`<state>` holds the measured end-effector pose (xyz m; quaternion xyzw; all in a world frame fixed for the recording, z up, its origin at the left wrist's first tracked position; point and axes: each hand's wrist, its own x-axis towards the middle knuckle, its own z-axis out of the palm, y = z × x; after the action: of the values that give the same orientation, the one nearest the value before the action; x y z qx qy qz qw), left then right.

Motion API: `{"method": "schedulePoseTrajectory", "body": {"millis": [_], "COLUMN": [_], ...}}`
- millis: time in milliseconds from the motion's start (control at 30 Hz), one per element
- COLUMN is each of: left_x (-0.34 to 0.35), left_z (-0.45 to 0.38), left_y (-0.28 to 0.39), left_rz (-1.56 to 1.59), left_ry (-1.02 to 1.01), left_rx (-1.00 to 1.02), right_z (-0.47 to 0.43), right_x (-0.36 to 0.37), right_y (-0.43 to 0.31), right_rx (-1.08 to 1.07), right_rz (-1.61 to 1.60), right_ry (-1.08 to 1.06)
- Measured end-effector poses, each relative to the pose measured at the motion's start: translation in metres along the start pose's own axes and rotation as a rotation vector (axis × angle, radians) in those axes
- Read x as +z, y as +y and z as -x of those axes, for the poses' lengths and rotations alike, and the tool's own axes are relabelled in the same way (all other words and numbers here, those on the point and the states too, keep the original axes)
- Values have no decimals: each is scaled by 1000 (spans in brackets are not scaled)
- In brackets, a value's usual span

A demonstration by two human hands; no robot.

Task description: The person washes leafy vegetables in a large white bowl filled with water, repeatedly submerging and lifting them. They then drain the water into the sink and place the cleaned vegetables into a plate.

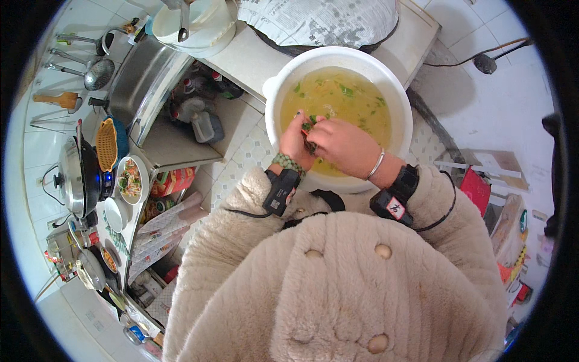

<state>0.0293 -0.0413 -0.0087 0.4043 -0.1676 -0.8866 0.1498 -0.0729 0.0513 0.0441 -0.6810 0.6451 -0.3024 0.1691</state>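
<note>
In front of me a round white plastic basin [406,102] holds yellowish liquid [325,97] with scraps of green leaf [346,91] floating in it. Over the basin's near half, my left hand [294,135] holds a small clump of dark green leafy vegetable [307,126] with a bit of red in it. The bent fingers of my right hand [346,147] meet the same clump from the other side. Much of the clump is hidden between my fingers.
A newspaper-covered pan [325,22] and a translucent bucket [199,27] stand beyond the basin. A steel sink [140,77] lies to the left. Further down are a lidded wok [74,176], an orange basket [107,145], a dish of cut vegetables [131,180] and a white bowl [116,215].
</note>
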Motion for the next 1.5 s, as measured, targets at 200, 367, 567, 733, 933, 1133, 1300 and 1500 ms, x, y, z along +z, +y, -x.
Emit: {"method": "schedulePoseTrajectory", "body": {"millis": [200,367,567,733,933,1133,1300,1500], "left_x": [-7,-8,-9,-11,-11,-13,-14,-11], "left_z": [1,3,3,-1,-5,-8,-5,1], "left_y": [5,4,4,3,0,-3,2,4], "left_rz": [-120,-71,-50,3,16,-24,62,-54], "left_ry": [-125,-123,-102,-112,-63,-39,-162,-172], "left_rx": [-68,-52,-22,-23,4,21,-67,-79], "right_z": [-12,-49,-72,-45,-7,-3,3,-1], "right_x": [0,37,71,71,33,-4,-11,-13], "right_y": [62,117,110,100,98,36,-10,78], "right_rx": [147,183,52,215,359,198,-136,110], "right_rz": [92,156,253,200,28,-143,245,31], "right_ry": [115,-68,-639,-694,-544,-98,-171,42]}}
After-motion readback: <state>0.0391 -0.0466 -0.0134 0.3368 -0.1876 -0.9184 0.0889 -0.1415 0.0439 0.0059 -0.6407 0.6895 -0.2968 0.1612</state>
